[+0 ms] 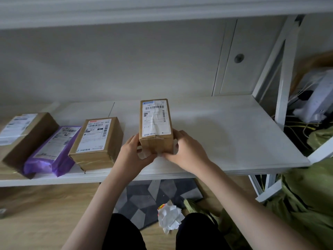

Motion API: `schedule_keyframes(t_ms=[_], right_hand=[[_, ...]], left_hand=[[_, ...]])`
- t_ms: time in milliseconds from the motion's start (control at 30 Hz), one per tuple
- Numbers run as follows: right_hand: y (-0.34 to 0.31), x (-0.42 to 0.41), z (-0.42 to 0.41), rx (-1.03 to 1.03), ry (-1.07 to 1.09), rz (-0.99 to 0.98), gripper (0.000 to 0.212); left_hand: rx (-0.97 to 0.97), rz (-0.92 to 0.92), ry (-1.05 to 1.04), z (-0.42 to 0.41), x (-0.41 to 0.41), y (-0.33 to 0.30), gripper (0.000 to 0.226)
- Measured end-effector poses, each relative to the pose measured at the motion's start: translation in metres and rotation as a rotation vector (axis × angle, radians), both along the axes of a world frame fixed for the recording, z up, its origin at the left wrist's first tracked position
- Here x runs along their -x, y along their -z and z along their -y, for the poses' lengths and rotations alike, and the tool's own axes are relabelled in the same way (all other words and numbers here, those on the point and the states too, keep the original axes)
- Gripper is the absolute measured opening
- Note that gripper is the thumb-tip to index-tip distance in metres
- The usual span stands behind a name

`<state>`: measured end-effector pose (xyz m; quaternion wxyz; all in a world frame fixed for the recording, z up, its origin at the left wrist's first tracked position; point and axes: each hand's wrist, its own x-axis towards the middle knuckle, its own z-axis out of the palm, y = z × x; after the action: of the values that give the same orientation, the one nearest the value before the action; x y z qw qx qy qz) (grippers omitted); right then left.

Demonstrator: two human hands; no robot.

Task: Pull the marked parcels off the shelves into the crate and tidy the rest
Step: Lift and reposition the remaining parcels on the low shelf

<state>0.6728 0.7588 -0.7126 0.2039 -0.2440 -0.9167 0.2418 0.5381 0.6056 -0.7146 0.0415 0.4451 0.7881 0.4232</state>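
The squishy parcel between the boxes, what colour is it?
Purple, with a white label, in the head view.

Matt cardboard box, glossy purple plastic mailer, smooth white shelf.

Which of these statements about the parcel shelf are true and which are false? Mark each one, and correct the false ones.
1. Both hands hold the narrow cardboard box. True: the left hand and right hand grip its near end.
2. The purple mailer bag lies between two cardboard boxes. True.
3. The held box has no label. False: a white barcode label covers its top.
4. The shelf to the right of the held box is packed with parcels. False: that stretch is bare.
5. Crumpled white paper lies on the floor below. True.
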Motion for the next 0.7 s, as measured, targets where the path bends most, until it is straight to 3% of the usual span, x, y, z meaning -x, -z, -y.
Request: schedule_keyframes(t_ms=[133, 700], right_hand=[[0.012, 0.011, 0.001, 0.104, -0.015, 0.076, 0.057], [0.009, 0.062, 0.04, 0.007, -0.111, 0.14, 0.058]], left_hand=[[0.048, 0.005, 0.005, 0.006, 0.01, 0.01, 0.058], [0.238, 0.077, -0.171, 0.053, 0.044, 0.003, 0.053]])
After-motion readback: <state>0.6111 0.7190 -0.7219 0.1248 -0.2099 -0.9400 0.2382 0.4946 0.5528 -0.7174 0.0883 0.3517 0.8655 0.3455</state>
